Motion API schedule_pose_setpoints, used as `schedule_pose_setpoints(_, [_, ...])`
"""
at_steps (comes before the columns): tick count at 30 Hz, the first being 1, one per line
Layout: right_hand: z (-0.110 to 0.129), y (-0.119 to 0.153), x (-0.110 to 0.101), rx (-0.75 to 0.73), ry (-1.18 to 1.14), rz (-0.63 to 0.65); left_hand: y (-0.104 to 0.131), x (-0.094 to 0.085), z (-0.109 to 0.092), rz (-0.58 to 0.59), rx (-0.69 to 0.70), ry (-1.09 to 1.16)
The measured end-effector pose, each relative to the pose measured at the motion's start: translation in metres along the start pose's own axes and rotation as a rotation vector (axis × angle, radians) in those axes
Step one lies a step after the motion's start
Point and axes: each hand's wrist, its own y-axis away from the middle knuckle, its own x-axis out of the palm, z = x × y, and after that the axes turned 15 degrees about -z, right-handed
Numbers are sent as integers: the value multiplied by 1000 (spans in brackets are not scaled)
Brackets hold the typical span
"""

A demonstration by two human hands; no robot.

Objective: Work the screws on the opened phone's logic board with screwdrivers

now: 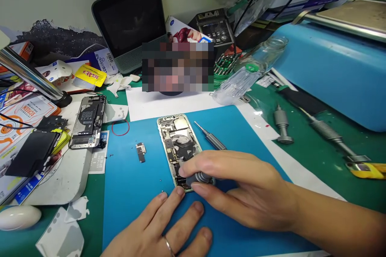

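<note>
An opened smartphone point(184, 141) lies on the blue mat, its inner parts and bare frame exposed. My right hand point(241, 188) is closed around a grey ridged-handled screwdriver point(201, 177) over the phone's lower end; its tip is hidden. Flat on the mat, my left hand point(163, 225) has its fingers spread, one fingertip touching the phone's bottom edge. A small phone module point(140, 152) sits left of the phone, with several tiny screws point(162, 191) about. Another slim screwdriver point(212, 138) lies to the phone's right.
At left, a second opened phone point(88, 122) rests on a white surface near a red rubber band point(120, 128). Behind stand a dark-screened device point(129, 20), a clear plastic container point(237, 82) and a glass jar point(271, 54). Further grey tools point(282, 122) lie at right.
</note>
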Motion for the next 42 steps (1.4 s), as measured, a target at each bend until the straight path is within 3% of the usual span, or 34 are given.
schedule_pose_setpoints(13, [-1, 0, -3, -4, 26, 35, -3, -1, 2, -13, 3, -1])
schedule_pose_setpoints(28, [0, 3, 3, 232, 8, -63, -3, -1, 3, -22, 10, -46])
schedule_pose_setpoints(37, [-1, 7, 1, 163, -21, -40, -8, 2, -2, -113, -53, -25])
schedule_pose_setpoints(42, [-1, 8, 1, 143, -4, -40, -8, 0, 2, -107, -12, -55])
